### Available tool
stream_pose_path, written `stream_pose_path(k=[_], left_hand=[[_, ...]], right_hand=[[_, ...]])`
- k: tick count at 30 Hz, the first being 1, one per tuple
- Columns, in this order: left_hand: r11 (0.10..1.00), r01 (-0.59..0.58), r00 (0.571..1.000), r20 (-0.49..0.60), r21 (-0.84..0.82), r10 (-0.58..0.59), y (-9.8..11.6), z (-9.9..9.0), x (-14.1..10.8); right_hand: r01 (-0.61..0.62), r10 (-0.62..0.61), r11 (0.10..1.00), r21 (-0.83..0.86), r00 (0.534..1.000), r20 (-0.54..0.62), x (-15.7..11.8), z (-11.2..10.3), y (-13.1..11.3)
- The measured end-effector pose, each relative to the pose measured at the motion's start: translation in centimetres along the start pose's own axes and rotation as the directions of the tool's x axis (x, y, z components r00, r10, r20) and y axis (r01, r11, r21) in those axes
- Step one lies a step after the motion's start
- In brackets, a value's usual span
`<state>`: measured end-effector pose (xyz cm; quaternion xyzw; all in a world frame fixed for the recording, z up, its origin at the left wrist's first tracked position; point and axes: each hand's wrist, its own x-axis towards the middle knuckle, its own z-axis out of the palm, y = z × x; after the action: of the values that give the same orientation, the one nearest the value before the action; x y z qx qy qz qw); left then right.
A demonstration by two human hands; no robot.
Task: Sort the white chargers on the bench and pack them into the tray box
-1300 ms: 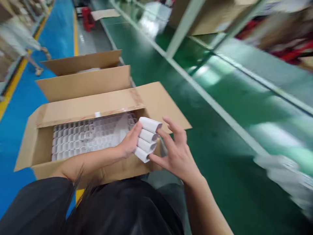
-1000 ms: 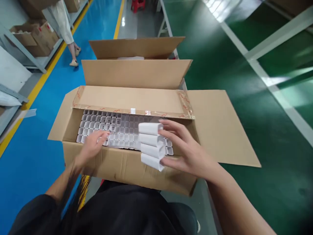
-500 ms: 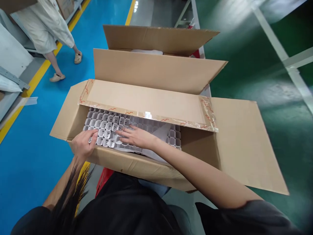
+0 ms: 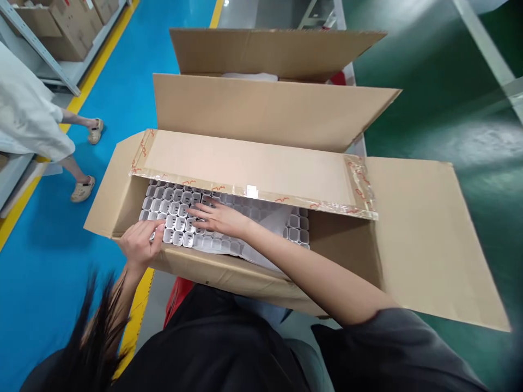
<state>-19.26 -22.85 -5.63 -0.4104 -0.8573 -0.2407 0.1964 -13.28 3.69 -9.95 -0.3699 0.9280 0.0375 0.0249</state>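
A long open cardboard box [image 4: 192, 268] stands before me, packed with rows of small white square plastic cups [image 4: 174, 208]. A thin translucent sheet [image 4: 269, 223] covers part of the middle of the rows. At the near left corner, my left hand [image 4: 141, 242] is curled over the box's rim, its fingertips by the cups. My right hand [image 4: 224, 219] reaches in from the right, palm down, fingers spread over the cups and the edge of the sheet. Nothing is held in it. The taped far flap [image 4: 245, 160] hides the back rows.
Another open carton [image 4: 269, 51] stands directly behind. The box's right flap [image 4: 433, 234] juts out widely. On the left, a person in pale clothing [image 4: 32, 103] walks on the blue floor beside a shelf with cartons [image 4: 69, 32]. A yellow line [image 4: 137, 316] runs along the floor.
My right hand has slid slightly left and up across the cups. My left hand stays on the rim. The person at left has come nearer, and the camera view has shifted a little.
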Motion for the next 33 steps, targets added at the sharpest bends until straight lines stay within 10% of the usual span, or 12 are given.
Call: stream_pose_path(k=[12,29,33], left_hand=[[0.999,0.021,1.000,0.006,0.037,-0.021,-0.2,0.2,-0.2],[0.999,-0.024,0.999,-0.027,0.045,0.026,-0.4,0.1,-0.1],[0.998,-0.030,0.999,-0.028,0.053,0.032,-0.4,0.2,-0.2]], right_hand=[[-0.219,0.206,0.959,0.181,0.975,0.087,-4.0,-2.1,-0.3],[-0.406,0.364,0.881,0.242,0.909,0.202,-3.0,-0.5,0.4],[-0.574,0.518,0.761,0.302,0.818,0.249,-3.7,-0.9,0.5]])
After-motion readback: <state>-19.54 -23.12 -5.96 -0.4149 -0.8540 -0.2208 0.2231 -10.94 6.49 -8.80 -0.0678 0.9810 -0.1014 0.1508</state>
